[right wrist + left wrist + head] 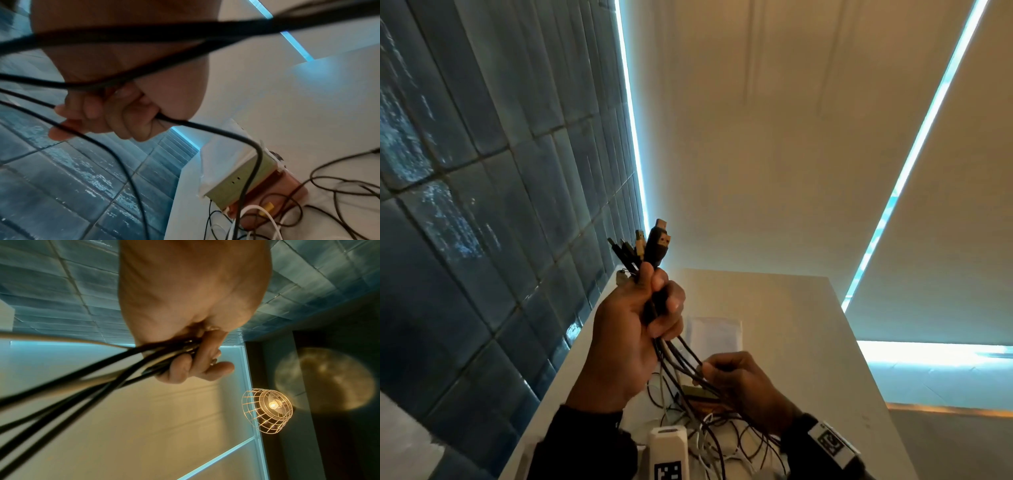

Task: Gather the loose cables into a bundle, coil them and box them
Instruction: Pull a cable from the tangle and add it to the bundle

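Gathering under way: your left hand (pixel 631 320) is clenched around the cables (pixel 681 356) just below their plugs (pixel 654 245), held upright above the table (pixel 774 308); your right hand (pixel 736 383) pinches the dark strands lower down; the tails lie tangled on the table beside the box (pixel 255 180). Next, likely, you draw the slack through and start coiling.

The person is wearing dark, nearly black long sleeves (pixel 589 442) reaching to both wrists. A white block-shaped camera mount (pixel 667 452) bearing a black-and-white square marker is sitting at 6 o'clock of the head view. A dark strap carrying a white plate (pixel 832 443) with a similar marker is wrapping the right wrist at 5 o'clock.
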